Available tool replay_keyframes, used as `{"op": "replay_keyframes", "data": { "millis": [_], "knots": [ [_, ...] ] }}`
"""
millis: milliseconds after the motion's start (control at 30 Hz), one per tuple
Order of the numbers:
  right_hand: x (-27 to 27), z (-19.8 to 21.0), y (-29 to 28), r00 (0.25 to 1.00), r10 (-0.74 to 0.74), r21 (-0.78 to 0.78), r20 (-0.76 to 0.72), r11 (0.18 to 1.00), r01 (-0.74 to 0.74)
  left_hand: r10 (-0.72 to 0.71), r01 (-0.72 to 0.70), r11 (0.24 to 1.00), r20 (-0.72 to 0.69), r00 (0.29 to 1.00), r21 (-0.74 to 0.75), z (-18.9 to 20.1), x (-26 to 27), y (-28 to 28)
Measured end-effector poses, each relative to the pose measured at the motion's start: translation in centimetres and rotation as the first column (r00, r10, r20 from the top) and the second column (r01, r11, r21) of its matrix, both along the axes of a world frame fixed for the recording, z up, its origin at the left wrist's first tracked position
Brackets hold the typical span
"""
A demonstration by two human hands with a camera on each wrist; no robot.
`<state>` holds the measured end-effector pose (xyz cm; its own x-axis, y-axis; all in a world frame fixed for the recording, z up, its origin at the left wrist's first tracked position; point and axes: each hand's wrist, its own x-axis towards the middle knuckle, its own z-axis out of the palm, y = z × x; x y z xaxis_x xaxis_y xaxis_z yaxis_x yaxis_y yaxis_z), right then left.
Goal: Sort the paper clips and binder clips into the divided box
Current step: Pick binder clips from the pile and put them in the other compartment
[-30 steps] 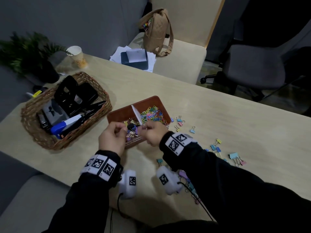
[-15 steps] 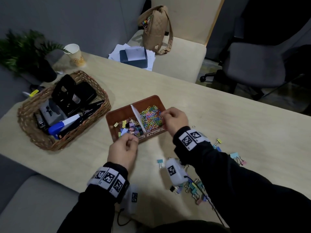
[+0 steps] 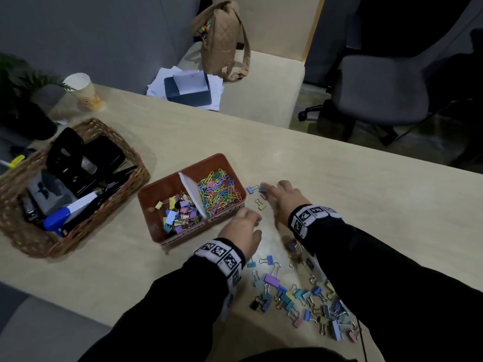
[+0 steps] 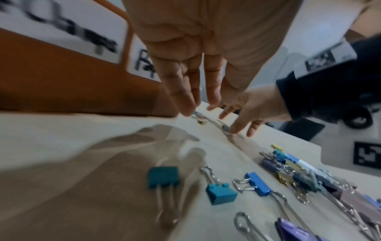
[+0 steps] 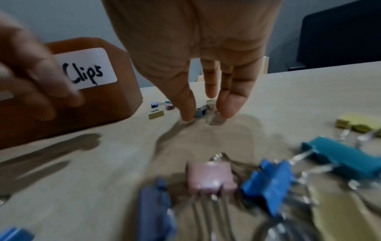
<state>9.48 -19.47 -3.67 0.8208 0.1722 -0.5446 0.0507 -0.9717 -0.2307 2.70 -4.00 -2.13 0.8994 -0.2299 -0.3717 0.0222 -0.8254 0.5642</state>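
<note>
The brown divided box (image 3: 203,159) holds binder clips (image 3: 177,214) in its left half and paper clips (image 3: 219,190) in its right half, either side of a white divider (image 3: 193,192). My right hand (image 3: 268,190) reaches down to a few small binder clips (image 3: 254,190) on the table just right of the box. In the right wrist view its thumb and straight fingertips (image 5: 226,110) flank a small grey clip (image 5: 200,112). My left hand (image 3: 253,223) hovers at the box's front right corner, fingers (image 4: 181,97) straight and empty. Many binder clips (image 3: 300,299) lie scattered near me.
A wicker basket (image 3: 78,246) with a stapler and hole punch stands left of the box. A paper cup (image 3: 86,92) and a plant (image 3: 15,100) are at the far left. Beyond the table are a chair with a bag (image 3: 222,40) and an office chair (image 3: 379,87).
My right hand has left the paper clip compartment and dropped to the small clips right of the box. My left hand has slid right along the box front.
</note>
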Motion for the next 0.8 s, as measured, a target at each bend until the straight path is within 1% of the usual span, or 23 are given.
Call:
{"op": "replay_keyframes", "data": {
  "millis": [67,100,200,300,367,467,567,633,733,800],
  "knots": [
    [0.8,-0.4,0.2,0.991,0.133,-0.066,-0.03,0.989,-0.134,-0.038,0.04,0.997,-0.027,0.999,0.072,-0.3,1.2,-1.1],
    [1.1,-0.5,0.2,0.985,0.17,-0.083,-0.041,0.981,-0.173,-0.051,0.056,0.993,-0.047,0.998,0.108,-0.4,1.7,-1.5],
    [1.7,-0.9,-0.3,0.976,0.216,-0.07,-0.022,0.974,-0.217,-0.047,0.065,0.982,-0.104,0.993,0.18,-0.4,2.7,-2.6],
    [1.3,-1.6,-1.2,0.979,0.174,-0.012,0.11,0.985,-0.174,-0.02,0.046,0.97,-0.109,0.994,0.239,-0.8,3.2,-3.4],
    [0.6,-2.0,-1.9,0.978,0.135,0.007,0.16,0.99,-0.138,0.003,0.022,0.963,-0.094,0.996,0.269,-1.1,3.8,-4.1],
    [-0.6,-2.1,-2.9,0.981,0.108,0.022,0.161,0.993,-0.113,0.015,0.022,0.948,-0.113,0.993,0.317,-1.1,5.0,-5.2],
    [-1.2,-2.1,-3.3,0.989,0.002,0.075,0.149,0.997,-0.013,0.057,-0.012,0.926,-0.108,0.992,0.378,-1.3,6.2,-5.8],
    [-1.4,-2.2,-3.5,0.99,-0.065,0.099,0.122,0.994,0.054,0.053,-0.01,0.912,-0.093,0.994,0.411,-1.4,6.6,-6.0],
    [-1.5,-2.5,-3.8,0.992,-0.06,0.101,0.111,0.994,0.049,-0.006,0.04,0.9,-0.08,0.997,0.434,-1.1,6.8,-6.2],
    [-1.7,-2.7,-4.0,0.991,-0.055,0.107,0.125,0.993,0.041,-0.017,0.051,0.906,-0.084,0.996,0.42,-1.2,6.8,-6.1]
  ]
}}
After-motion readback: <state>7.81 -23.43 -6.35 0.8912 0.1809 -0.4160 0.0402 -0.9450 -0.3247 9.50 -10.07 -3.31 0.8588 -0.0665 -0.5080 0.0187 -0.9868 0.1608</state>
